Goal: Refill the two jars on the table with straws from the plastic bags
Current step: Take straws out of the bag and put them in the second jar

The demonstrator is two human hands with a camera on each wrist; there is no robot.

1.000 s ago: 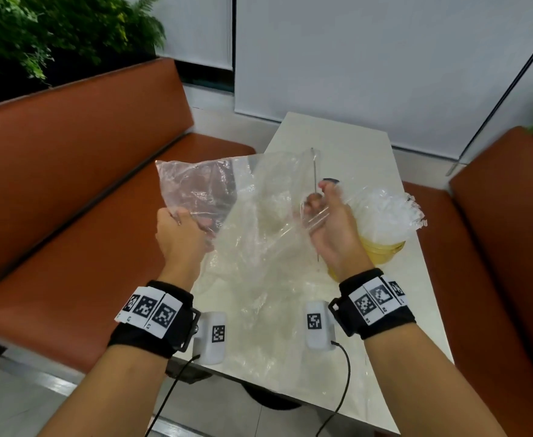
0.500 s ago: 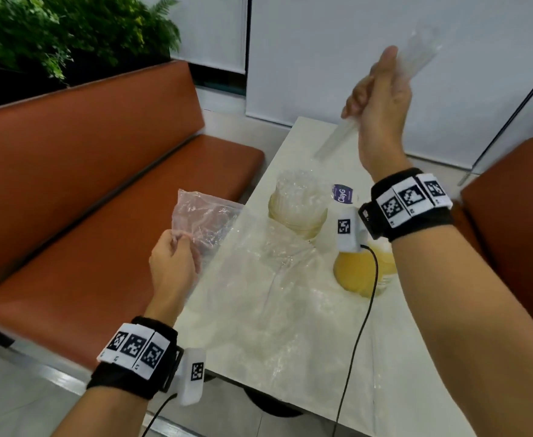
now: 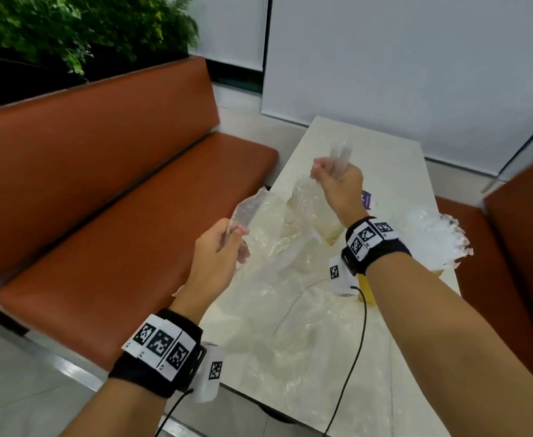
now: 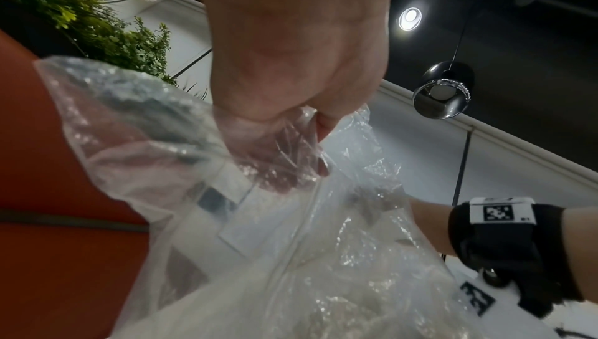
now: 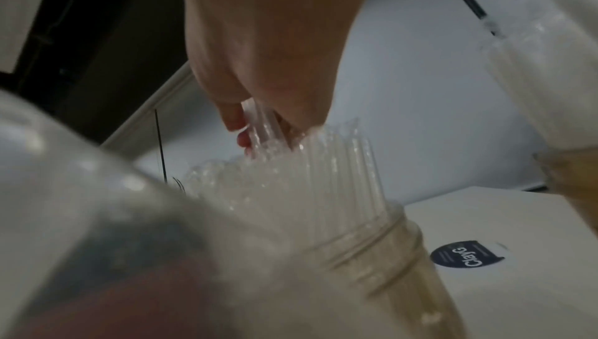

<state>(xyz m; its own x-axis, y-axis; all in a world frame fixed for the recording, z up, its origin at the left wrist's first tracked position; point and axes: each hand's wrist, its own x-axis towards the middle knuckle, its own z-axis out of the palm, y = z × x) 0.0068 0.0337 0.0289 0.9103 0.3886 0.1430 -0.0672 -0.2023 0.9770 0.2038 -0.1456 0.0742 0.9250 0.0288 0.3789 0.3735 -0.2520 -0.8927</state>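
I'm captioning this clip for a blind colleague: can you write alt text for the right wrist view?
The right hand grips a few clear straws and lowers them into an open jar already packed with upright straws. A second jar shows at the right edge, and a blurred plastic bag fills the lower left.

bench showing rust-orange | table gleaming cream-white | wrist bands wearing black with black-and-white square codes | straws looking clear | plant showing green
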